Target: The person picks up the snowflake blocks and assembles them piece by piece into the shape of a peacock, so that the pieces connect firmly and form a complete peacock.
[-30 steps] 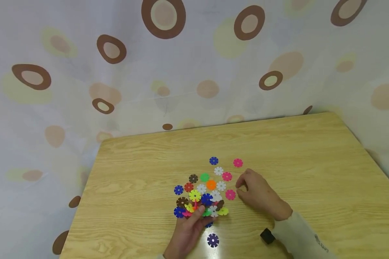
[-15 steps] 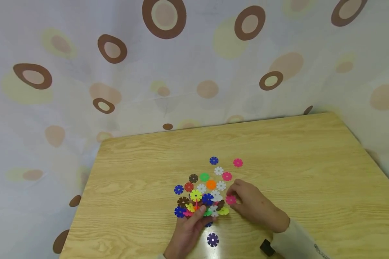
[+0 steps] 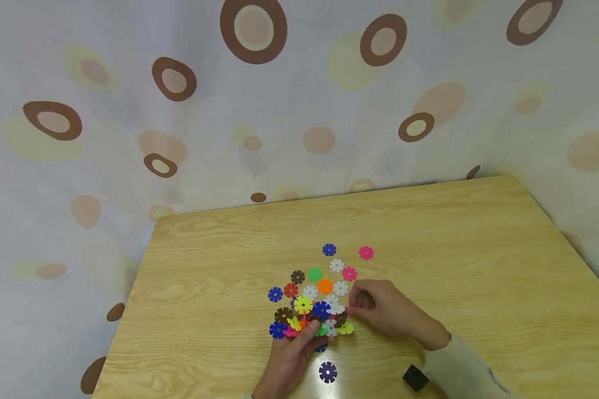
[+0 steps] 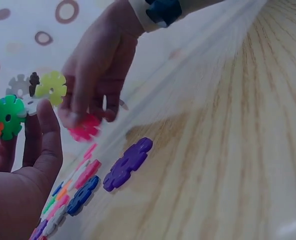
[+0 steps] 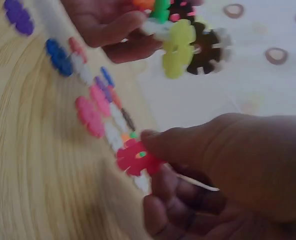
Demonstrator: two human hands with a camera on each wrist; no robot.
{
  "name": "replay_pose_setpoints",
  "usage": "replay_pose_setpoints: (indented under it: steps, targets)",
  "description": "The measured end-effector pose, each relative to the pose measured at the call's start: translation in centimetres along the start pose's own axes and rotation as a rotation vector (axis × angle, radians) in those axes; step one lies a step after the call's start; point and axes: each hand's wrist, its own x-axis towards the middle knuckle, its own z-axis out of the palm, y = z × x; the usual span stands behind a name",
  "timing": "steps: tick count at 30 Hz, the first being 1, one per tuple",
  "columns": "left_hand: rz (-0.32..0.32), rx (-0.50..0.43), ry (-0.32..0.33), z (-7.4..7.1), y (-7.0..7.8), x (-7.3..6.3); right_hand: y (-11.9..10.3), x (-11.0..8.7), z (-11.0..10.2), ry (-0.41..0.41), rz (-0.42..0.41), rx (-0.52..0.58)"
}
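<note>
My left hand [image 3: 292, 357] holds a cluster of joined plastic snowflake discs [image 3: 321, 310], its thumb on top; yellow, blue, brown, white, green and pink pieces stick out at angles. In the left wrist view the cluster's green disc [image 4: 8, 117] sits by the fingers, and a yellow-green disc [image 5: 179, 49] shows in the right wrist view. Just right of the cluster, my right hand [image 3: 386, 307] pinches a single pink snowflake disc [image 5: 132, 157] between thumb and index finger. That pink disc [image 4: 85, 129] looks blurred in the left wrist view, raised above the table.
Loose snowflake discs lie behind the cluster, among them a blue disc [image 3: 329, 249], a pink one [image 3: 366, 252] and an orange one [image 3: 325, 286]. A purple disc [image 3: 328, 372] lies nearer the front. The wooden table [image 3: 219, 255] meets a patterned cloth [image 3: 279, 100] at its back edge.
My right hand came down to the pink disc at the right of the pile, took hold of it and lifted it beside the cluster. The left hand has stayed almost still.
</note>
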Motion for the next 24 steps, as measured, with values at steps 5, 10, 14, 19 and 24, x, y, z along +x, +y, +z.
replay_pose_setpoints:
  steps: [5, 10, 14, 19, 24]
  targets:
    - [-0.016, 0.044, 0.014, 0.0, 0.0, 0.1, -1.4, -0.2, -1.0, 0.169, -0.056, 0.192]
    - [-0.067, 0.108, 0.07, 0.2, 0.1, 0.0, -3.3, -0.4, -1.9, 0.134, -0.042, 0.326]
    - [-0.067, 0.163, 0.097, 0.3, 0.1, 0.0, -4.2, -0.5, -1.7, 0.138, 0.002, 0.33]
    - [-0.066, 0.354, 0.14, 0.4, 0.1, -0.1, -4.7, -0.2, -1.1, 0.185, 0.012, 0.299]
    - [-0.038, 0.434, 0.168, 0.4, 0.1, -0.1, -4.9, 0.0, -0.8, 0.182, 0.014, 0.273]
